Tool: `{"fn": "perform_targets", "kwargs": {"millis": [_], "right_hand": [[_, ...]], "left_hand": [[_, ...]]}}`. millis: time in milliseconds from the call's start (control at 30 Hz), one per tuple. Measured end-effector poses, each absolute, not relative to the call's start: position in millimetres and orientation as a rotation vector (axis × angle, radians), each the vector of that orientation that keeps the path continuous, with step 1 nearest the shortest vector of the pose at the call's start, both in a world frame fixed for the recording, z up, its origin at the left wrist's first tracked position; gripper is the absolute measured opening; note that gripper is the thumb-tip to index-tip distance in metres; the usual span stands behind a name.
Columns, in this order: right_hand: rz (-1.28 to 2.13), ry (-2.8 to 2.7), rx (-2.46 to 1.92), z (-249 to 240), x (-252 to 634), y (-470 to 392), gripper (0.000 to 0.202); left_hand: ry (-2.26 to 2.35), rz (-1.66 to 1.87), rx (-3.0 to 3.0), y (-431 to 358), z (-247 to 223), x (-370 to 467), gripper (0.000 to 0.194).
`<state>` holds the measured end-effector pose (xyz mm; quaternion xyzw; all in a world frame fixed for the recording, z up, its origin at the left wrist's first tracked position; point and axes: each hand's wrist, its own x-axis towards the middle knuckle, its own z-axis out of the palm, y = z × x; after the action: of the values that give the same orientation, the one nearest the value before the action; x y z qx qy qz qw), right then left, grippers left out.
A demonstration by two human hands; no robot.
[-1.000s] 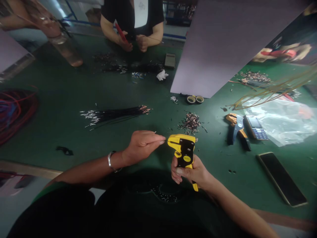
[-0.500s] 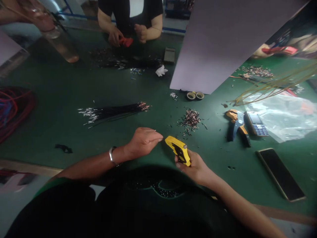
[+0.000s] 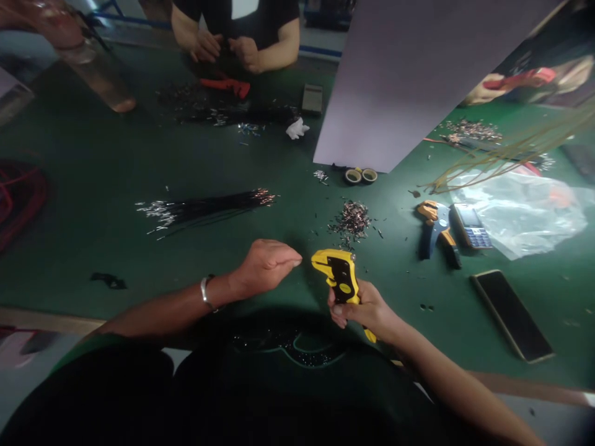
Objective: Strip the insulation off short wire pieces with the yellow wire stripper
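My right hand [image 3: 362, 306] is closed round the handles of a yellow and black wire stripper [image 3: 341, 275], its jaws pointing left. Just left of those jaws, my left hand [image 3: 267, 266] is pinched, fingertips together; whatever it holds is hidden or too small to name. A small gap separates the fingertips from the tool. Beyond my left hand lies a bundle of black wires [image 3: 209, 207], with silvery ends on the left and coppery ends on the right. A pile of small cut bits [image 3: 352, 220] sits behind the wire stripper.
On the right are an orange and blue wire stripper [image 3: 437, 229], a keypad phone [image 3: 471, 226], a smartphone [image 3: 511, 316] and a plastic bag [image 3: 520, 210]. A pale panel [image 3: 385, 87] stands at the back. Across the table, a co-worker's hands [image 3: 227, 49] are near a red tool [image 3: 227, 85].
The yellow wire stripper has turned so its flat side faces me more. My left hand keeps its pinch. Across the table, the co-worker has put the red tool down.
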<state>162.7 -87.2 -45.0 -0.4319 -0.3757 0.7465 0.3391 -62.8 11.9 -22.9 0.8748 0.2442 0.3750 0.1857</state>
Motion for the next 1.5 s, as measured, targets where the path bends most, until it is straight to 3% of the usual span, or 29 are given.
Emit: {"fn": "perform_targets", "kwargs": {"millis": [300, 800, 1133, 1367, 1500], "right_hand": [[1.844, -0.988, -1.218, -41, 153, -80, 0.017], [1.338, -1.519, -1.673, -42, 149, -63, 0.012], [1.692, -1.092, -1.418, -31, 143, -61, 0.018], [1.328, -0.85, -1.363, -28, 177, -51, 0.018], [1.403, -0.933, -1.244, -24, 177, -50, 0.025]], "left_hand": [[0.703, 1.104, 2.554, 2, -23, -59, 0.022], [0.81, 1.092, 2.613, 6, -24, -60, 0.029], [0.903, 1.06, 2.545, 13, -25, -65, 0.017], [1.078, 1.171, 2.32, 18, -14, -69, 0.016], [1.053, 1.104, 2.243, 15, -10, -61, 0.016]]}}
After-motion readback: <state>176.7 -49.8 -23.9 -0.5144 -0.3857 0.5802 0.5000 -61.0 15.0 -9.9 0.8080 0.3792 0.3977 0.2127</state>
